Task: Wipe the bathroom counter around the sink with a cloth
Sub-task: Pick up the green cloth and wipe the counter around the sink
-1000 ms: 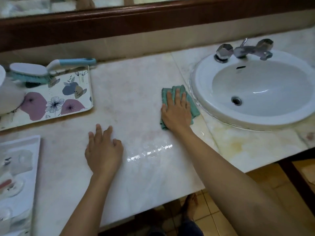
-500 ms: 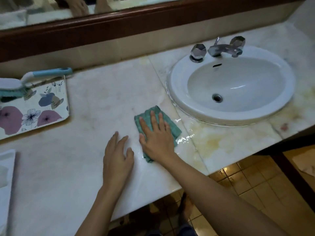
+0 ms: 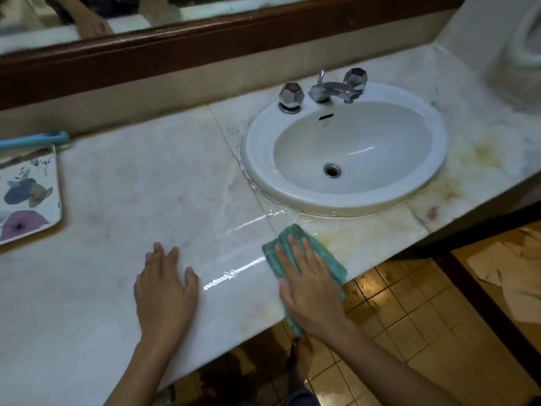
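Note:
A green cloth (image 3: 329,257) lies flat at the front edge of the pale marble counter (image 3: 152,186), just in front of the white oval sink (image 3: 433,159). My right hand (image 3: 310,285) presses down on the cloth with fingers spread, and part of the cloth hangs over the edge. My left hand (image 3: 165,294) rests palm down on the bare counter to the left, holding nothing. A wet, shiny streak runs between the two hands and along the sink's left rim.
A chrome faucet (image 3: 328,90) with two faceted knobs stands behind the basin. A floral tray (image 3: 29,197) and a blue brush handle (image 3: 35,140) sit at the far left. Yellowish stains mark the counter right of the sink. Tiled floor lies below the edge.
My right hand has slid the cloth from beside the sink's left rim toward me and rightward to the counter's front edge. My left hand stays flat on the counter.

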`<state>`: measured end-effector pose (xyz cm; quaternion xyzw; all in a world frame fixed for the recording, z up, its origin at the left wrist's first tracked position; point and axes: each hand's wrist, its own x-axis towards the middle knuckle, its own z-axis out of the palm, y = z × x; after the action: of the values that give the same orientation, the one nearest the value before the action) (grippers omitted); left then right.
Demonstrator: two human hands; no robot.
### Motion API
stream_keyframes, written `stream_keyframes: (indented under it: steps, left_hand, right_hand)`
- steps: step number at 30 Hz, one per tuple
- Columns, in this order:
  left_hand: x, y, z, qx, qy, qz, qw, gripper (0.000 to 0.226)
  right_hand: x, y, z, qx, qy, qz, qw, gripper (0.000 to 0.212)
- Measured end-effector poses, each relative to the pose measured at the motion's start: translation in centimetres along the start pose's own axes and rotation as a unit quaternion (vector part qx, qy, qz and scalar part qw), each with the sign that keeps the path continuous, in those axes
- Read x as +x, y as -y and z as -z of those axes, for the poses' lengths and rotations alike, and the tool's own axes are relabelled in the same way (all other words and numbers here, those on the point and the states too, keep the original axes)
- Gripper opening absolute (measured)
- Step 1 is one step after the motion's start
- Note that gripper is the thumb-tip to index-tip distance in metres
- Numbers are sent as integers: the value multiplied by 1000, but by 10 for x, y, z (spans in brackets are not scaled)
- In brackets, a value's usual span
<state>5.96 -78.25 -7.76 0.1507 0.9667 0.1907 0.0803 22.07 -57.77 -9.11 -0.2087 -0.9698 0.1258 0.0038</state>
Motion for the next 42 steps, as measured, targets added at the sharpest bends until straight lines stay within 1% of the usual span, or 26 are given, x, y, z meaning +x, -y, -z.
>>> stream_keyframes:
  steps: [1,3,5,6,7,8,11,13,15,19,23,25,27,28,29,32,34,36,37,38,40,42]
  left_hand:
    - [-1,0,0,-2,1,1,1000,65]
    - [-1,-2,0,-6,2,8,1000,65]
    - [0,-9,-2,-19,3,33,999,62]
    - [0,-14,-3,-27,1,51,998,59]
    - [0,-22,-5,-36,-3,65,997,55]
    - [1,-31,-7,-44,-8,70,997,51]
    - [1,-65,-19,-69,-7,27,997,41]
    - [0,-91,-28,-91,3,-14,996,46]
    - [0,-115,-36,-118,4,-39,992,52]
    - [2,-145,-51,-142,1,-71,987,49]
    - [4,-171,-61,-166,8,-92,982,46]
    - [5,-186,-62,-177,3,-94,980,46]
    - [7,-200,-62,-183,-3,-102,978,46]
    - [8,-206,-63,-186,-5,-108,977,45]
    - [10,-212,-64,-187,-5,-119,975,44]
    - [22,-226,-71,-156,5,-190,969,42]
    - [34,-232,-78,-128,20,-228,965,42]
    - [42,-234,-84,-110,28,-238,965,45]
    - [43,-235,-86,-100,18,-239,966,45]
    - [43,-236,-88,-91,4,-239,967,44]
    - [41,-242,-89,-84,-14,-221,971,40]
    - [38,-250,-90,-84,-24,-192,978,40]
  right_hand:
    - [-4,-17,3,-3,3,-17,1000,64]
    - [-2,-37,9,-1,5,-91,996,63]
    - [6,-27,12,8,-5,-162,987,64]
    - [11,-15,12,15,-6,-176,984,65]
    - [17,-2,11,24,-6,-168,986,66]
    - [24,9,10,31,-3,-138,990,65]
    - [39,18,7,29,13,-44,999,64]
    - [41,3,9,24,8,-18,1000,63]
    - [34,-23,12,25,14,-15,999,63]
    - [6,-99,25,13,-21,-84,996,63]
    - [1,-179,43,18,-26,-174,984,62]
    - [11,-191,46,27,-42,-221,974,63]
    - [19,-178,44,37,-57,-261,963,64]
    - [20,-165,41,37,-65,-264,962,64]
    - [19,-148,38,34,-70,-250,965,64]
    - [11,-104,30,19,-52,-147,988,65]
    - [8,-100,29,18,-28,-77,997,62]
    - [6,-120,32,7,-9,-29,1000,60]
    - [5,-135,34,1,-7,-22,1000,61]
    - [4,-151,37,-7,-11,-32,999,62]
    - [4,-183,44,-13,-25,-94,995,62]
    - [8,-210,53,-6,-16,-149,989,61]
